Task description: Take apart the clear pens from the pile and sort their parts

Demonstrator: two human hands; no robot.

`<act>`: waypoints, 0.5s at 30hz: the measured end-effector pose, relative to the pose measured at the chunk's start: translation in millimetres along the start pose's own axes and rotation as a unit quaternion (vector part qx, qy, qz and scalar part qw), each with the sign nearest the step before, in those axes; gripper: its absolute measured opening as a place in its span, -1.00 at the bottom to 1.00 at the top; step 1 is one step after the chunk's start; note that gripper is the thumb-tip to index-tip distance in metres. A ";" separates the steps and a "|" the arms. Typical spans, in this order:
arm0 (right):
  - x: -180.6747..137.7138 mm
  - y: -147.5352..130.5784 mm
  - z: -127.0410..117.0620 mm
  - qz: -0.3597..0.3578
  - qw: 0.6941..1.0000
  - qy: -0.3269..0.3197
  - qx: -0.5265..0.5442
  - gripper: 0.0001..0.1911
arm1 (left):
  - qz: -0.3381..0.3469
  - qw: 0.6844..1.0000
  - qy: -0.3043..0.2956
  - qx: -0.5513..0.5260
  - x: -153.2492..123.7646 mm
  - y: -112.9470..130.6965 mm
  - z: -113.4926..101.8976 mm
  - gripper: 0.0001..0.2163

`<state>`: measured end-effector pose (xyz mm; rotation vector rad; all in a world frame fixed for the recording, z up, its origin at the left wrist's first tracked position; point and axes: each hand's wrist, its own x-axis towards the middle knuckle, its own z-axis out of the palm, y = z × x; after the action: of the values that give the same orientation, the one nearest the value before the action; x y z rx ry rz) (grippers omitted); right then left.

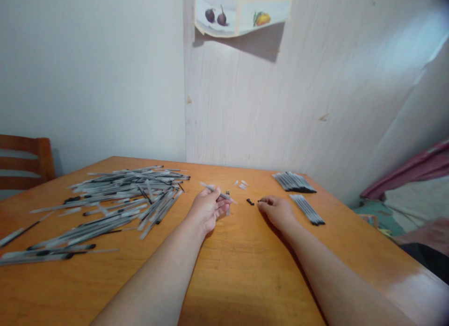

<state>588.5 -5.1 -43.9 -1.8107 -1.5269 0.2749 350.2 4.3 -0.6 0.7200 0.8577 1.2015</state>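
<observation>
My left hand (207,207) is closed around a slim pen (224,194) with a clear barrel, held slantwise above the table. Low over the wood, the fingertips of my right hand (275,209) pinch a small black piece, probably a pen plug or cap. Just left of those fingertips lie a few small black parts (250,201). Farther back rest several little clear tips (242,184). Another small black part (228,192) shows behind my left fingers, partly hidden.
A big loose heap of pens and pen parts (129,185) spreads over the left of the wooden table (238,279). At the right, pens lie in two neat rows, a far row (293,181) and a nearer row (307,209). A chair (26,162) stands beyond the left edge.
</observation>
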 end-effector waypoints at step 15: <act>0.0 -9.1 -0.6 -0.018 0.993 -0.047 -0.109 -0.77 | 0.001 1.000 0.011 0.010 -0.1 -0.3 -0.3 -0.90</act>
<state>581.9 -5.2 -37.6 -1.9606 -1.7094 0.1825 350.1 4.2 -1.0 0.7253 0.8886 1.2052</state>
